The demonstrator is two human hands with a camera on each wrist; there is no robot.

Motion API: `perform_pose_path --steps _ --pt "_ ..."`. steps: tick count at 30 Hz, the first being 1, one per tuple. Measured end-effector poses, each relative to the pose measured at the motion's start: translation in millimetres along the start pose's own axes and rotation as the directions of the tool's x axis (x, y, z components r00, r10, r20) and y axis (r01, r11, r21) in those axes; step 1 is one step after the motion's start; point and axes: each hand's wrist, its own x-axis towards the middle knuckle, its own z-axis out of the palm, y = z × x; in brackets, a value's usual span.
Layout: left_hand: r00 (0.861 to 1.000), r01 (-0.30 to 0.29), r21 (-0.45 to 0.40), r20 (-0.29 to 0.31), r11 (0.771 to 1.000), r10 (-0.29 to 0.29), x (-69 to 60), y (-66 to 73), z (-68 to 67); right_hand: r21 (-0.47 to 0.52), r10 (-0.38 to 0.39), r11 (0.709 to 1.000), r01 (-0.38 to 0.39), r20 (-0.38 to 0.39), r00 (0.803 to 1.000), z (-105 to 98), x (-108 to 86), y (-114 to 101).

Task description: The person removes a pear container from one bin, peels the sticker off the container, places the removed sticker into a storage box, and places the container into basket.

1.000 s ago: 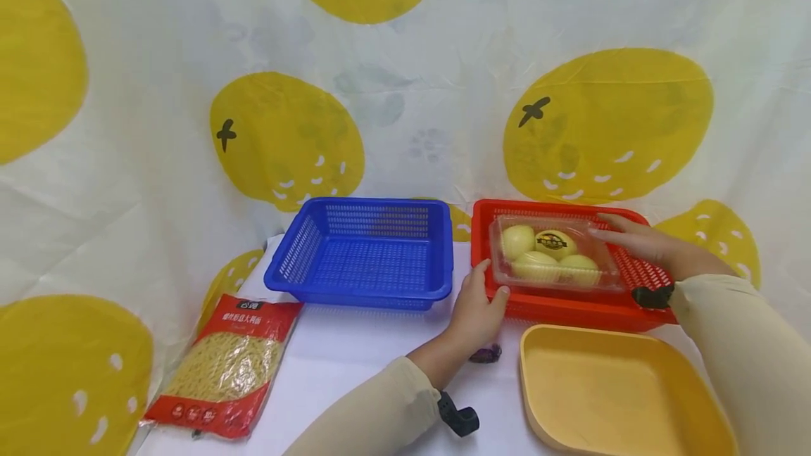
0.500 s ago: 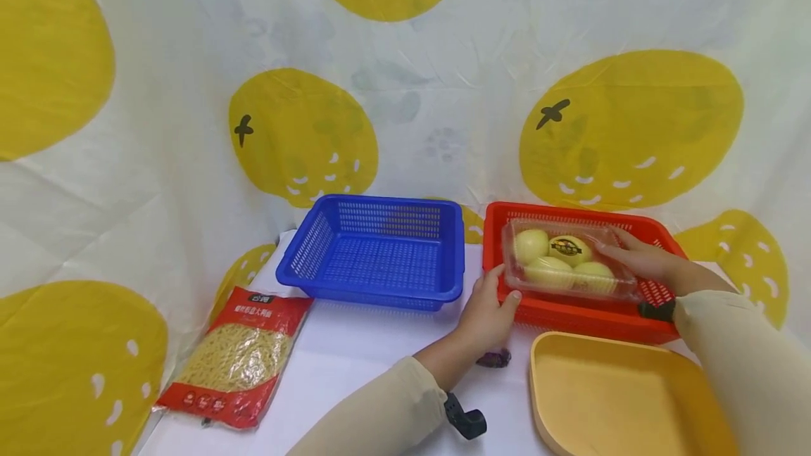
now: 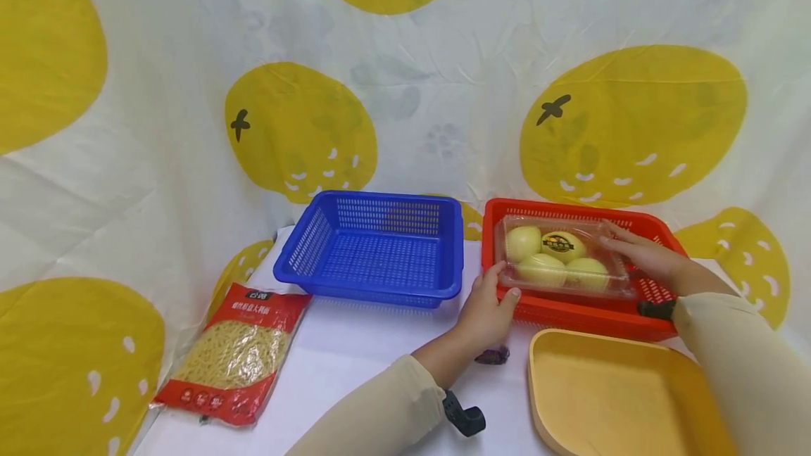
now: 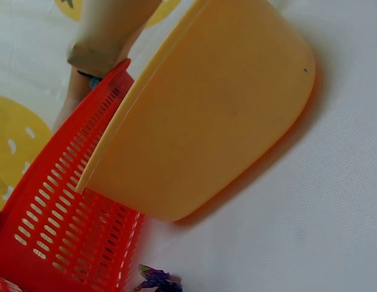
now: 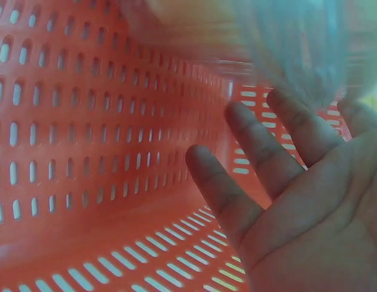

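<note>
As right fingers (image 3: pixel 619 231) grip the fruit box (image 3: pixel 557 259), left fingers (image 3: pixel 486 281) flank it

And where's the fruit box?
In the head view, the fruit box is on the right, above the floor of the red basket, between the left hand and right hand.

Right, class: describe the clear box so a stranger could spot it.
Find the red basket, right of the blue basket. The clear box is at its mouth, between left hand and right hand. Only it shows four round, pale-yellow fruits.

Soft light (wrist views dimmer).
</note>
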Motion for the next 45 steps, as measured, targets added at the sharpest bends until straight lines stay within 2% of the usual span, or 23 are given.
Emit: perform_pose_path --steps 3,7,13,16,20,29,39,43,45 --pt "1.000 -0.008 -0.002 -0.004 1.000 0.008 0.1 -0.8 0.4 0.079 -0.024 0.997 0.023 0.009 1.000 -2 -0.7 2" --pt "1.000 -0.016 -0.003 -0.007 1.000 0.016 -0.1 -0.7 0.6 0.196 -0.077 0.978 0.071 0.026 0.997 -4 -3.9 4" --pt "1.000 -0.021 -0.027 -0.006 0.999 0.021 -1.6 0.5 0.9 0.340 -0.107 0.937 0.076 0.076 0.991 -5 -7.8 5" --pt "1.000 -0.001 -0.033 0.001 0.999 0.001 -2.0 0.5 1.0 0.393 -0.114 0.917 0.067 0.096 0.989 -4 -8.4 5" --pt "1.000 0.024 -0.045 0.009 0.999 -0.023 -1.6 -0.1 1.3 0.407 -0.087 0.912 0.044 0.087 0.992 -3 -8.1 6" --pt "1.000 0.005 -0.048 0.001 0.999 -0.005 -2.2 0.7 -0.8 0.435 -0.062 0.900 0.033 0.053 0.997 1 -5.4 4" --pt "0.997 0.074 -0.100 0.014 0.992 -0.073 -2.0 5.5 -2.6 0.437 -0.022 0.899 0.018 0.006 1.000 -3 -11.4 -6" --pt "0.995 0.098 -0.112 0.021 0.989 -0.096 -1.1 4.5 -2.2 0.411 -0.029 0.911 0.031 -0.011 1.000 -2 -18.5 -11" --pt "0.995 0.098 -0.108 0.020 0.989 -0.096 -0.9 4.3 -1.9 0.419 -0.049 0.906 0.059 -0.035 0.998 -4 -20.4 -8"
